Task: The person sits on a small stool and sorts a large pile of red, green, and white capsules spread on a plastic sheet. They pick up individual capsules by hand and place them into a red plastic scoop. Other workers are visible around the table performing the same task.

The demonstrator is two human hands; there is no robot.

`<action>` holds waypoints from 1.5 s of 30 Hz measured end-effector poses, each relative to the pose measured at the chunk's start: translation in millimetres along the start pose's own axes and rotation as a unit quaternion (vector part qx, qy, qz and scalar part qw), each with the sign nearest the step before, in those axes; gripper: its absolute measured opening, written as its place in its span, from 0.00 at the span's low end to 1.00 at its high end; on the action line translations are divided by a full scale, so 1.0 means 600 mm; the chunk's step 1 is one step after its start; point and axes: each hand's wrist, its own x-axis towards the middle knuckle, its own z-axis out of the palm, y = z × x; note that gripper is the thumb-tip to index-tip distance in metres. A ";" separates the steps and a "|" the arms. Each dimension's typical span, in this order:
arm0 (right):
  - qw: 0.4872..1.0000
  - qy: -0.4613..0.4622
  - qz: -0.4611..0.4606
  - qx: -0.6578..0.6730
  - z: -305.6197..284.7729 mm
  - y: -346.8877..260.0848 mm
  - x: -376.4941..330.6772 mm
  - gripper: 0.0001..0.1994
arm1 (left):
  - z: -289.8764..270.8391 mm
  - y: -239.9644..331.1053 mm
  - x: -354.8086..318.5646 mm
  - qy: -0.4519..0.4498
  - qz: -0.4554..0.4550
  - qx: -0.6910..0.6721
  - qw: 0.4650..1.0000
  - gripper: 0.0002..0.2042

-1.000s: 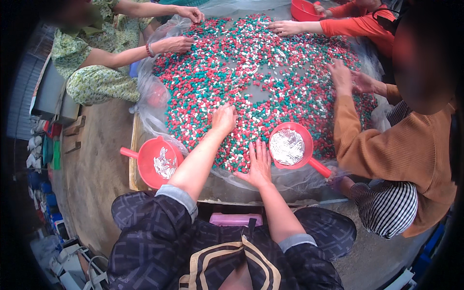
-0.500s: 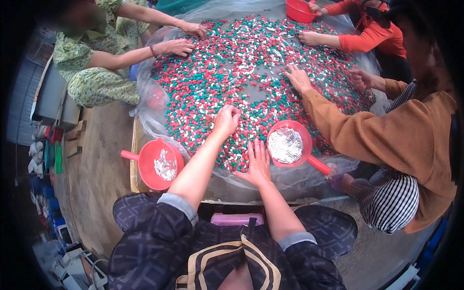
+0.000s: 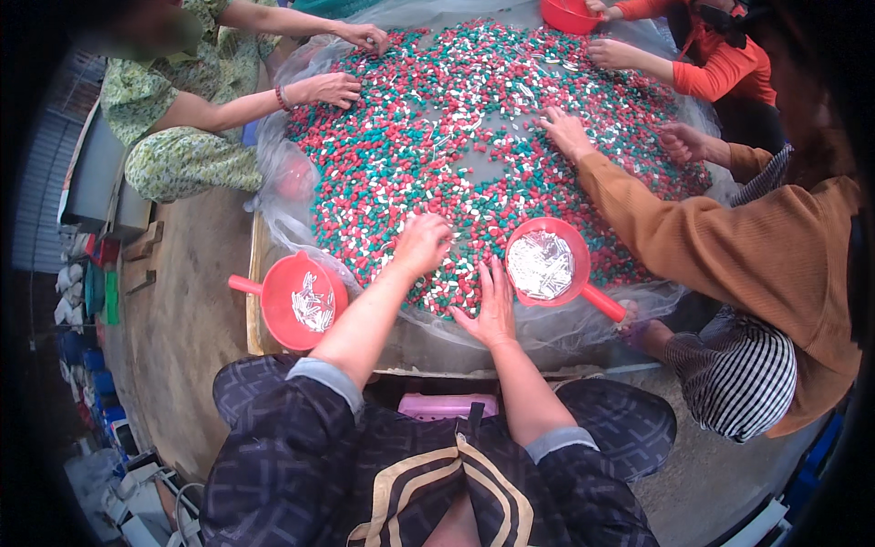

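Note:
A wide layer of small red, green and white pieces (image 3: 383,191) covers the table in front of me. My left hand (image 3: 425,244) is over its near part, fingers curled down toward the pieces; whatever its fingertips hold is hidden. To its right, my right hand (image 3: 494,308) lies with fingers stretched out on the near edge of the layer. Touching distance from those fingers is a red dipper (image 3: 581,272) full of thin white sticks (image 3: 541,264), its handle pointing to the near right. Left of my left forearm sits another red dipper (image 3: 281,305) holding fewer white sticks.
Translucent plastic sheeting (image 3: 283,219) edges the table. A person in a patterned shirt (image 3: 146,100) works at far left; a brown sleeve (image 3: 656,214) reaches in from the right. At far right, a person in orange (image 3: 720,68) holds a red container (image 3: 567,16). A pink box (image 3: 447,407) is below the table edge.
My left hand has come slightly nearer to me, still curled; my right hand remains spread. The orange-sleeved person's hand has shifted right, and the far-left person's farther hand has risen a little.

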 end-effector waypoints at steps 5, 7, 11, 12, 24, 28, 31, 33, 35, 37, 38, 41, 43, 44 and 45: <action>0.999 0.029 -0.009 0.018 0.007 0.004 -0.004 0.48 | -0.082 -0.110 -0.028 0.072 -0.099 0.091 0.988 0.03; 0.999 0.033 -0.012 0.003 0.008 0.003 -0.006 0.48 | -0.099 -0.121 -0.039 0.114 -0.167 0.148 0.968 0.04; 0.999 0.032 -0.015 -0.020 0.009 0.009 -0.006 0.47 | -0.080 -0.058 -0.020 0.093 -0.162 0.131 0.974 0.04; 0.999 0.030 -0.020 -0.019 0.009 0.009 -0.005 0.46 | -0.063 -0.047 -0.019 0.082 -0.141 0.124 0.979 0.04; 1.000 0.016 -0.013 -0.013 0.003 0.004 -0.003 0.46 | -0.013 -0.023 0.040 -0.043 -0.294 0.178 0.938 0.06; 1.000 0.017 -0.013 -0.007 0.003 0.001 -0.002 0.46 | -0.013 -0.037 0.038 -0.043 -0.255 0.167 0.952 0.05; 1.000 0.017 -0.012 -0.007 0.002 0.004 -0.001 0.45 | -0.023 -0.027 0.035 -0.029 -0.208 0.157 0.965 0.05; 1.000 0.019 -0.015 -0.013 0.005 0.008 -0.002 0.45 | -0.028 -0.017 0.032 0.004 -0.195 0.123 0.973 0.05; 1.000 0.019 -0.016 -0.014 0.004 0.009 -0.002 0.45 | -0.023 -0.001 0.030 -0.032 -0.146 0.093 0.984 0.06; 1.000 0.017 -0.013 -0.011 0.002 0.007 -0.004 0.45 | -0.013 0.012 0.024 -0.064 -0.129 0.069 0.987 0.07; 1.000 0.019 -0.016 -0.009 0.001 0.007 -0.003 0.45 | -0.004 0.016 0.023 -0.077 -0.134 0.059 0.986 0.07; 0.999 0.025 -0.023 -0.001 0.005 0.008 -0.004 0.45 | 0.014 0.024 0.014 -0.058 -0.140 0.085 0.985 0.15; 0.999 0.027 -0.026 0.007 0.008 0.011 -0.007 0.45 | 0.020 0.024 0.011 -0.036 -0.159 0.067 0.984 0.20; 0.999 0.024 -0.026 0.006 0.011 0.011 -0.006 0.45 | 0.021 0.018 0.012 -0.064 -0.193 0.050 0.978 0.23; 0.999 0.028 -0.027 0.007 0.012 0.011 -0.005 0.45 | 0.023 0.014 0.014 -0.067 -0.191 0.057 0.978 0.22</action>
